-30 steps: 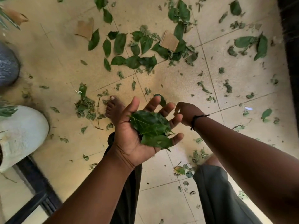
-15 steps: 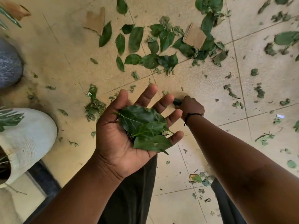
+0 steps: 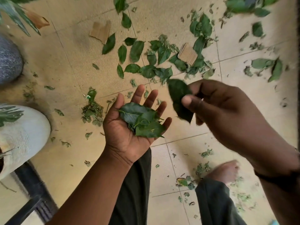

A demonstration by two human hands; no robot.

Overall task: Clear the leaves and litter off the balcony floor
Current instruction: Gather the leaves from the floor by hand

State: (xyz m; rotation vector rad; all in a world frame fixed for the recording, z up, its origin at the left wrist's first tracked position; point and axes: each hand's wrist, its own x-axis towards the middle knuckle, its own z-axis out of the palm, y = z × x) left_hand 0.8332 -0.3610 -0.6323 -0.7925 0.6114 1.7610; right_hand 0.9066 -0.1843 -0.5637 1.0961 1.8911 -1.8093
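Because the floor is being cleared by hand, a single leaf [image 3: 179,101] is pinched between the thumb and fingers of the right hand [image 3: 227,111], held up just beside the left hand [image 3: 129,127] and apart from it, probably so it can be dropped onto the pile; that left hand lies palm up, fingers spread and relaxed, cradling a small heap of leaves [image 3: 142,121] like a tray; below, the tiled floor [image 3: 65,62] carries many more leaves [image 3: 146,62], torn bits and two scraps of cardboard [image 3: 187,54], so most of the job looks undone; a white pot [image 3: 24,135] stands at the left.
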